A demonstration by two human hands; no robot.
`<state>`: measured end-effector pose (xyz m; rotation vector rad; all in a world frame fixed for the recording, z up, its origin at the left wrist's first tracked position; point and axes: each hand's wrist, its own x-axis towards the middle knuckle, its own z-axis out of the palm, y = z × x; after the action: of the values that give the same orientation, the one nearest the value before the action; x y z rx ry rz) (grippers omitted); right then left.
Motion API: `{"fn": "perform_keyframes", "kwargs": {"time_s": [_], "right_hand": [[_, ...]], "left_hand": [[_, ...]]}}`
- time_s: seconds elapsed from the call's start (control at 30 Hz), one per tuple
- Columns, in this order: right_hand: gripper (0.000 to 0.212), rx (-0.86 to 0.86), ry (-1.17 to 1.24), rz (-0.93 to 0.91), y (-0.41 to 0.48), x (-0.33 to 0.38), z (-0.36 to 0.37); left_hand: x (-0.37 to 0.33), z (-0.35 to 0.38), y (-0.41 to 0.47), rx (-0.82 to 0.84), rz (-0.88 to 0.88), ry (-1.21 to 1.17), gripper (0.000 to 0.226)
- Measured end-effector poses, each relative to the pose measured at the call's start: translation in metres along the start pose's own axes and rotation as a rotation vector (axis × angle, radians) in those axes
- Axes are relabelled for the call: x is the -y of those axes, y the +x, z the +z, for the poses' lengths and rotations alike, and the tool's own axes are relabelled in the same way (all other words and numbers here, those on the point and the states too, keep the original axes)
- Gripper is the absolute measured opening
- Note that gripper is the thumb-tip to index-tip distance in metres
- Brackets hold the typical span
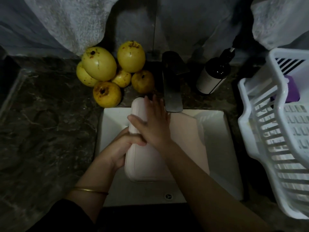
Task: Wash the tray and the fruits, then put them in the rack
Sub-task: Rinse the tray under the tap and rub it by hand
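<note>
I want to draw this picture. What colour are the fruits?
The fruits are yellow with brown specks. The head view, the only one, shows them well.

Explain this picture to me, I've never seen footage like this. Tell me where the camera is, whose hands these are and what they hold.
No machine here: a camera worn on a person's head looks down at their two hands. The left hand grips the edge of a pink tray in the white sink; the right hand lies flat on it, fingers straight. Yellow fruits are piled on the dark counter left of the faucet, a dark bottle stands right of it, and a white rack sits far right.
</note>
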<state>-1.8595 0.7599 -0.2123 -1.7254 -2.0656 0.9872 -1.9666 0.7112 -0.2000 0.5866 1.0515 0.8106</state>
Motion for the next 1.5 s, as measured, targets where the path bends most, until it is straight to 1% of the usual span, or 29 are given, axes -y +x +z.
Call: {"fn": "perform_keyframes", "kwargs": {"time_s": [0.07, 0.1, 0.2, 0.33, 0.4, 0.43, 0.5, 0.53, 0.6, 0.63, 0.7, 0.77, 0.83, 0.9, 0.93, 1.03, 1.13, 1.23, 1.3, 1.37, 1.43, 1.5], "right_hand": [[0.087, 0.018, 0.065, 0.055, 0.005, 0.006, -0.007], [0.083, -0.008, 0.09, 0.084, 0.008, 0.008, -0.009], [0.055, -0.107, 0.163, 0.125, 0.018, 0.012, -0.014], [0.028, -0.108, 0.293, 0.177, 0.027, 0.017, -0.016], [0.014, -0.162, 0.4, 0.222, 0.033, 0.018, -0.015], [0.013, -0.193, 0.469, 0.264, 0.036, 0.018, -0.015], [0.029, -0.243, 0.534, 0.337, 0.041, 0.016, -0.013], [0.033, -0.272, 0.527, 0.341, 0.04, 0.014, -0.011], [0.03, -0.308, 0.49, 0.312, 0.036, 0.013, -0.01], [0.029, -0.296, 0.467, 0.287, 0.034, 0.014, -0.01], [0.032, -0.226, 0.278, 0.19, 0.029, 0.012, -0.008], [0.043, -0.174, 0.13, 0.07, 0.021, 0.002, -0.003], [0.058, -0.151, 0.081, -0.056, 0.014, -0.011, 0.0], [0.062, -0.158, -0.016, -0.137, 0.008, -0.031, 0.0], [0.061, -0.19, -0.047, -0.116, 0.007, -0.043, -0.001], [0.061, -0.319, -0.017, 0.033, 0.007, -0.072, -0.017], [0.067, -0.279, -0.124, 0.057, 0.008, -0.083, -0.027], [0.067, -0.257, -0.143, 0.12, 0.015, -0.078, -0.035], [0.065, -0.217, -0.081, 0.068, 0.019, -0.077, -0.042], [0.062, -0.157, 0.037, 0.03, 0.021, -0.076, -0.052], [0.05, -0.115, 0.123, 0.068, 0.02, -0.074, -0.063], [0.042, -0.117, 0.127, 0.099, 0.019, -0.076, -0.07]], "left_hand": [[0.003, 0.007, 0.001, -0.03, 0.004, 0.056, 0.05], [0.005, 0.01, 0.002, -0.049, 0.004, 0.074, 0.052], [0.008, 0.017, 0.005, -0.097, 0.004, 0.072, 0.048], [0.008, 0.02, 0.007, -0.146, 0.007, 0.091, 0.042], [0.01, 0.022, 0.005, -0.163, 0.01, 0.109, 0.043], [0.011, 0.024, 0.004, -0.169, 0.008, 0.117, 0.045], [0.015, 0.024, 0.001, -0.191, 0.002, 0.124, 0.044], [0.016, 0.023, 0.0, -0.197, 0.002, 0.122, 0.042], [0.017, 0.022, 0.0, -0.202, -0.002, 0.121, 0.042], [0.017, 0.022, 0.0, -0.206, -0.004, 0.125, 0.042], [0.017, 0.02, 0.001, -0.213, -0.011, 0.125, 0.043], [0.019, 0.017, 0.001, -0.215, -0.024, 0.101, 0.048], [0.024, 0.014, 0.0, -0.216, -0.031, 0.079, 0.052], [0.028, 0.01, -0.002, -0.223, -0.035, 0.076, 0.056], [0.03, 0.008, -0.003, -0.227, -0.032, 0.071, 0.057], [0.03, 0.0, -0.005, -0.229, -0.025, 0.078, 0.057], [0.026, -0.002, -0.002, -0.213, -0.008, 0.137, 0.058], [0.021, 0.0, 0.0, -0.204, 0.005, 0.156, 0.053], [0.019, -0.004, 0.0, -0.225, 0.015, 0.184, 0.049], [0.02, -0.01, 0.0, -0.252, 0.024, 0.204, 0.046], [0.021, -0.012, 0.001, -0.3, 0.049, 0.218, 0.04], [0.022, -0.01, 0.001, -0.359, 0.099, 0.224, 0.021]]}}
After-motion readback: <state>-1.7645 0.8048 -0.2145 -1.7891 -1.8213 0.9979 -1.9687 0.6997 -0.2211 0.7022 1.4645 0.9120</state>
